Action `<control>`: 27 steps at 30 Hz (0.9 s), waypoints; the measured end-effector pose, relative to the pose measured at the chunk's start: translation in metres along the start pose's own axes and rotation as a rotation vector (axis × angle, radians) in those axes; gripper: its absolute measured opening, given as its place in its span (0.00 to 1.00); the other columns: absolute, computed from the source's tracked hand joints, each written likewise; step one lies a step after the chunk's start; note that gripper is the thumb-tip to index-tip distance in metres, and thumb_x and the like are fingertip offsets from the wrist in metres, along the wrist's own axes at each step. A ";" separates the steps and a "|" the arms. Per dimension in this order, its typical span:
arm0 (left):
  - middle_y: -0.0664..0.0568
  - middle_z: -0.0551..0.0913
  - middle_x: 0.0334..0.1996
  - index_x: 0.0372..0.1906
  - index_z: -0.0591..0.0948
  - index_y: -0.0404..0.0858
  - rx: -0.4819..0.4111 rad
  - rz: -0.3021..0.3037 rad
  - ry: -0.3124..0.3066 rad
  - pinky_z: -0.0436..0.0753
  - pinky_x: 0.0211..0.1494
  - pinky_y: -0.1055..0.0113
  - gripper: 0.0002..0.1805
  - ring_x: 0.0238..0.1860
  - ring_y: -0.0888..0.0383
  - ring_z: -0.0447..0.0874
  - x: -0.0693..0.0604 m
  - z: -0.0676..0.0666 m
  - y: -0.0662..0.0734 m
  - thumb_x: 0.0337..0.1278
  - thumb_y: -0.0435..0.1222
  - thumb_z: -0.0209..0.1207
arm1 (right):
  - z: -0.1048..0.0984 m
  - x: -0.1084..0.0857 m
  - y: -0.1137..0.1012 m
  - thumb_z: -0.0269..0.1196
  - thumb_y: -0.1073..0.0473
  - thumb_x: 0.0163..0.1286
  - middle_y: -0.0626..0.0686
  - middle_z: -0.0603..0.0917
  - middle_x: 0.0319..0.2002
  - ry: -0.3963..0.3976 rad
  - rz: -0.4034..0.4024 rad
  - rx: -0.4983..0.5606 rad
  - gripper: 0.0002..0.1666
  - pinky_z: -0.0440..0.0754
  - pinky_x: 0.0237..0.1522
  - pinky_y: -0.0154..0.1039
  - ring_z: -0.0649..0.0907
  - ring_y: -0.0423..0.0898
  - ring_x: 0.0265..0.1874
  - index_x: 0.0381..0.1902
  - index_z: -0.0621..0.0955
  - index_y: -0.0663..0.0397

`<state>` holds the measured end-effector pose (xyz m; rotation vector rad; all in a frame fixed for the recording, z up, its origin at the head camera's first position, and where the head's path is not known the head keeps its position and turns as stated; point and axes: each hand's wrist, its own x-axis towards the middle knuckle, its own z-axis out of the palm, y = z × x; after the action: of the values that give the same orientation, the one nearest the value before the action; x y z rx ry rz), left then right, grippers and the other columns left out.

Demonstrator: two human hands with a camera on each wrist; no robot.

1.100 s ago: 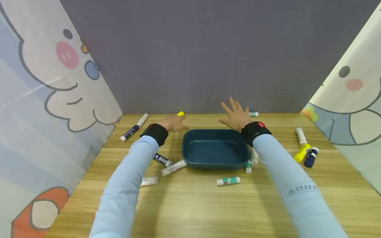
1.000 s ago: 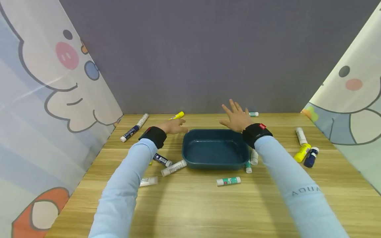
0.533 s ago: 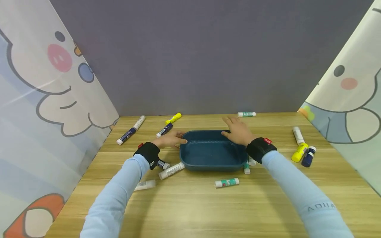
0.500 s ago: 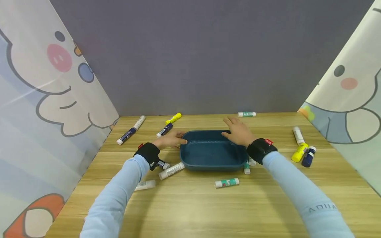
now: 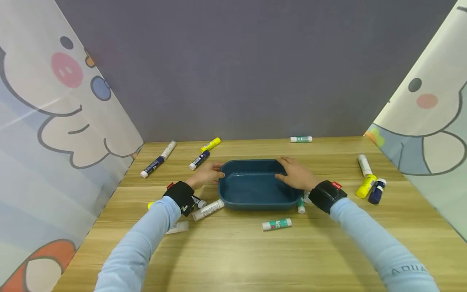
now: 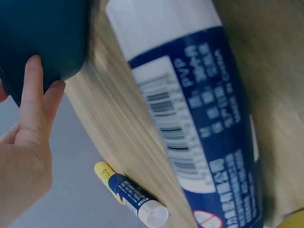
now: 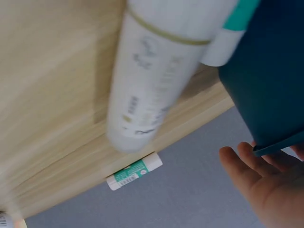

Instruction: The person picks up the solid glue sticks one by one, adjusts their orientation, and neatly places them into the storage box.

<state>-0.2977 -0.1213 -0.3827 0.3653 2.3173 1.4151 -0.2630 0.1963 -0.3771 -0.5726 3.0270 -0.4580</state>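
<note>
A dark teal rectangular tray [image 5: 259, 205] sits mid-table. My left hand [image 5: 206, 175] pinches its left rim, thumb over the inside and fingers against the outer wall; the left wrist view shows those fingers [image 6: 33, 90] on the wall. At the back right corner my right hand [image 5: 296, 175] straddles the rim, thumb inside. Its fingers [image 7: 235, 168] look loosely spread at the rim in the right wrist view, with the fingertips off the wall. Close to my left wrist lies a navy glue stick [image 6: 199, 118]; a white glue stick [image 7: 147, 80] lies by the right one.
Several glue sticks are scattered around: a yellow one [image 5: 211, 144] and a navy one [image 5: 199, 160] back left, a green-white one [image 5: 300, 139] at the rear, another [image 5: 276, 224] in front, and a yellow one [image 5: 366, 186] far right. A grey wall [image 5: 255, 69] bounds the back.
Both hands have come down from behind the tray toward me, the left to its left rim and the right to its back right corner. The view has shifted slightly.
</note>
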 end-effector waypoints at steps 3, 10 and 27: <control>0.35 0.72 0.58 0.64 0.67 0.33 -0.002 0.000 0.008 0.81 0.48 0.58 0.26 0.54 0.45 0.76 -0.001 0.000 -0.002 0.58 0.29 0.53 | 0.001 -0.002 0.002 0.57 0.49 0.65 0.69 0.59 0.66 0.003 -0.005 0.012 0.40 0.63 0.61 0.61 0.62 0.67 0.63 0.69 0.58 0.61; 0.36 0.70 0.60 0.65 0.65 0.34 -0.007 -0.036 0.014 0.81 0.49 0.59 0.27 0.56 0.44 0.74 -0.001 0.002 -0.001 0.60 0.31 0.53 | 0.001 -0.008 0.011 0.56 0.48 0.66 0.69 0.58 0.66 -0.009 0.003 0.048 0.41 0.62 0.61 0.62 0.61 0.67 0.64 0.69 0.56 0.61; 0.34 0.67 0.61 0.64 0.65 0.29 0.014 -0.030 0.018 0.81 0.49 0.58 0.25 0.58 0.43 0.71 0.004 0.001 0.002 0.62 0.32 0.51 | -0.019 -0.038 0.058 0.43 0.44 0.73 0.75 0.47 0.68 0.030 0.058 0.152 0.40 0.52 0.63 0.66 0.60 0.71 0.62 0.67 0.53 0.72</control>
<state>-0.3011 -0.1183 -0.3823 0.3212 2.3384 1.3941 -0.2493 0.2666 -0.3767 -0.4714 2.9926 -0.6926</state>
